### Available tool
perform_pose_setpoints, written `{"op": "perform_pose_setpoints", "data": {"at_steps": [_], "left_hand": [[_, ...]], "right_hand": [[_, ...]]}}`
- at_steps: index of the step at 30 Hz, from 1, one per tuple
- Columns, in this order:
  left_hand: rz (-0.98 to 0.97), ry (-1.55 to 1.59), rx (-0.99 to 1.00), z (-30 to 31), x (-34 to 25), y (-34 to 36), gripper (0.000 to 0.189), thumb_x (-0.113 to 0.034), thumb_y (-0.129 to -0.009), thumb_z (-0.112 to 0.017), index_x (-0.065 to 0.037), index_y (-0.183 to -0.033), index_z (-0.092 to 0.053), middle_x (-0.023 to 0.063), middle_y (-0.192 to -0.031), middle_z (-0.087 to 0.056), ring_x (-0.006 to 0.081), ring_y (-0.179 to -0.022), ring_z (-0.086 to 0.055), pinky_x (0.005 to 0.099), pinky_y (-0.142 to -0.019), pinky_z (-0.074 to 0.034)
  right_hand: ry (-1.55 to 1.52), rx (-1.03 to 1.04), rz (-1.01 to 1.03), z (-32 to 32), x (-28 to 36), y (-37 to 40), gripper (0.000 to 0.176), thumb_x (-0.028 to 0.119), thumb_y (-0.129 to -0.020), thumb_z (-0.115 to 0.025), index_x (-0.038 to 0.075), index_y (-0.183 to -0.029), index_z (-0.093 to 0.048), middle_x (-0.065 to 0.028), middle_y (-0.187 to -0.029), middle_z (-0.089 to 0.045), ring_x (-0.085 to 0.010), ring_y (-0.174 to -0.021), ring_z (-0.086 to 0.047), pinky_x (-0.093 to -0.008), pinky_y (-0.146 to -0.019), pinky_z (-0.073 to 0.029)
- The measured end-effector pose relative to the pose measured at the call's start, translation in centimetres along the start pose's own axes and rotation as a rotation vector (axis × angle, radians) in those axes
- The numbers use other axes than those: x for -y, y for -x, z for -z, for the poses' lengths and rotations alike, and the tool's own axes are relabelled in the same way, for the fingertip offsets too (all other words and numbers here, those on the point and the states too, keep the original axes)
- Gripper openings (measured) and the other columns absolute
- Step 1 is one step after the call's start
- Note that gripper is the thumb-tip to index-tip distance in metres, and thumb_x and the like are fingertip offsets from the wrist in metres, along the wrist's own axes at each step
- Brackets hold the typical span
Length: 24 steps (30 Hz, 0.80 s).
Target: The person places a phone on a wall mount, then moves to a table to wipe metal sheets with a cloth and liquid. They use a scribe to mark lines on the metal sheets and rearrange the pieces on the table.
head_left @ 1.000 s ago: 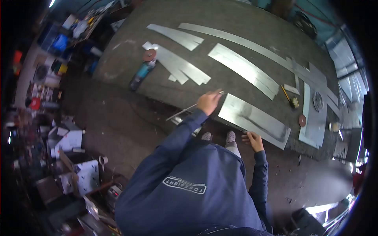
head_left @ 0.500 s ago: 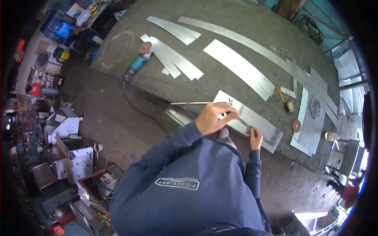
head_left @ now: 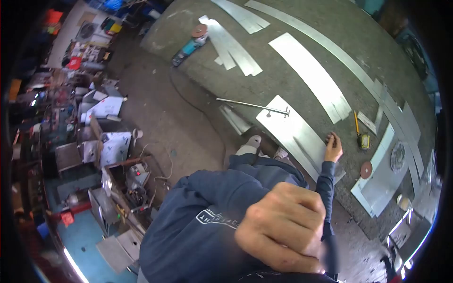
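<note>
My left hand point(head_left: 285, 226) is raised close to the camera as a closed fist, its inner side turned away, so anything inside is hidden. My right hand point(head_left: 333, 148) is at the far edge of a long metal sheet point(head_left: 295, 137), fingers curled together around something small and dark that I cannot make out. Across the sheet's left end lies a thin metal rod point(head_left: 250, 104) with a short crosspiece at one tip; its other end sticks out past the sheet's near edge. Neither hand touches the rod.
Curved metal strips point(head_left: 311, 75) lie further back on the table. An angle grinder point(head_left: 191, 45) rests at the table's left edge, its cord hanging to the floor. A tape measure point(head_left: 363, 140), a pencil point(head_left: 356, 122) and a loose disc point(head_left: 366, 170) are on the right.
My left hand has left the rod and come up towards the camera, closed. My right hand has moved across to the sheet's far side. The view has shifted and turned.
</note>
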<state>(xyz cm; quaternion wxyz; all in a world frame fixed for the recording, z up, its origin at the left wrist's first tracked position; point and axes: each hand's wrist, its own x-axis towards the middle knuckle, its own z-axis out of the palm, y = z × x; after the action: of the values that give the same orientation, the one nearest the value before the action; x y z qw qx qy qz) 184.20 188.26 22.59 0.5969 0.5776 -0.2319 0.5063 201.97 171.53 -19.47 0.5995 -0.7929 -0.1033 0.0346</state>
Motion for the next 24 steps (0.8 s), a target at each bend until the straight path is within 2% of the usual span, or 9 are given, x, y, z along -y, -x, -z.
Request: {"op": "perform_pose_setpoints", "data": {"at_steps": [2,5,7,9,11,13,14,20,24], "left_hand": [[0.13,0.07,0.036,-0.9,0.6,0.4,0.023,-0.023,-0.089,-0.071,-0.003,-0.078,-0.072,0.0072,-0.066,-0.067,0.0158,-0.047,-0.058,0.0261,-0.049,-0.047],[0.453,0.203,0.021,-0.8,3.3,-0.8,0.017,-0.016,-0.089,-0.07,0.0,-0.083,-0.071,0.0104,-0.072,-0.07,0.0181,-0.055,-0.063,0.028,-0.054,-0.05],[0.563,-0.019,0.211,1.4,6.1,0.4,0.012,-0.009,-0.088,-0.069,0.002,-0.093,-0.071,0.0121,-0.081,-0.071,0.0188,-0.069,-0.068,0.0277,-0.06,-0.053],[0.807,-0.25,0.273,4.4,9.0,3.0,0.015,-0.008,-0.091,-0.065,0.001,-0.103,-0.07,0.0111,-0.092,-0.072,0.017,-0.083,-0.069,0.0267,-0.066,-0.054],[1.039,-0.442,0.201,7.9,12.3,5.9,0.022,-0.012,-0.093,-0.064,-0.003,-0.112,-0.069,0.0102,-0.106,-0.069,0.0162,-0.095,-0.067,0.027,-0.072,-0.055],[1.073,-0.583,0.157,13.4,16.7,10.3,0.03,-0.017,-0.094,-0.064,-0.005,-0.121,-0.065,0.0119,-0.119,-0.065,0.0193,-0.104,-0.064,0.0298,-0.078,-0.056],[1.086,-0.695,0.184,15.9,18.3,11.2,0.034,-0.019,-0.093,-0.065,-0.005,-0.124,-0.063,0.0137,-0.124,-0.063,0.0214,-0.109,-0.063,0.0318,-0.08,-0.056],[0.859,-1.21,0.406,30.5,31.2,14.3,0.05,-0.024,-0.088,-0.068,0.0,-0.13,-0.056,0.023,-0.133,-0.057,0.0388,-0.124,-0.053,0.042,-0.108,-0.039],[1.038,-1.327,0.446,35.5,38.8,11.9,0.054,-0.025,-0.088,-0.066,-0.006,-0.137,-0.051,0.0223,-0.144,-0.046,0.0398,-0.133,-0.042,0.0443,-0.11,-0.038]], "right_hand": [[0.067,-0.007,-0.085,0.6,-0.7,-0.8,0.019,0.01,-0.098,-0.057,0.002,-0.112,-0.068,-0.0082,-0.088,-0.073,-0.0106,-0.074,-0.069,-0.0262,-0.067,-0.055],[0.1,-0.006,-0.15,0.9,0.2,-1.2,0.019,0.011,-0.098,-0.057,0.002,-0.111,-0.068,-0.0076,-0.084,-0.072,-0.0094,-0.066,-0.066,-0.0266,-0.062,-0.054],[0.073,-0.03,-0.213,0.9,-0.2,-2.2,0.019,0.011,-0.097,-0.059,0.003,-0.111,-0.068,-0.0088,-0.087,-0.072,-0.013,-0.071,-0.068,-0.0283,-0.064,-0.054],[0.374,-0.238,0.285,0.3,0.3,-2.7,0.019,0.009,-0.094,-0.06,0.004,-0.111,-0.069,-0.012,-0.095,-0.071,-0.0186,-0.079,-0.069,-0.0308,-0.069,-0.055],[0.315,-0.195,0.056,-0.1,2.5,-4.1,0.026,0.01,-0.092,-0.062,0.006,-0.118,-0.066,-0.0153,-0.114,-0.066,-0.0275,-0.101,-0.065,-0.0381,-0.085,-0.053],[0.535,-0.306,0.351,-1.3,3.0,-6.7,0.037,0.013,-0.091,-0.064,0.009,-0.128,-0.06,-0.0145,-0.13,-0.057,-0.0325,-0.118,-0.056,-0.0437,-0.099,-0.045],[0.504,-0.193,0.263,-1.8,3.0,-7.7,0.054,0.025,-0.09,-0.067,0.014,-0.14,-0.051,-0.0135,-0.147,-0.044,-0.0368,-0.136,-0.04,-0.0491,-0.111,-0.032],[0.927,0.017,0.255,-5.4,3.4,-10.3,0.068,0.043,-0.087,-0.066,0.021,-0.147,-0.043,-0.0123,-0.158,-0.028,-0.0367,-0.146,-0.025,-0.0549,-0.117,-0.02],[0.945,-0.001,0.232,-5.6,3.5,-10.8,0.062,0.036,-0.089,-0.064,0.018,-0.145,-0.045,-0.0111,-0.157,-0.032,-0.0341,-0.145,-0.027,-0.0532,-0.117,-0.02]]}}
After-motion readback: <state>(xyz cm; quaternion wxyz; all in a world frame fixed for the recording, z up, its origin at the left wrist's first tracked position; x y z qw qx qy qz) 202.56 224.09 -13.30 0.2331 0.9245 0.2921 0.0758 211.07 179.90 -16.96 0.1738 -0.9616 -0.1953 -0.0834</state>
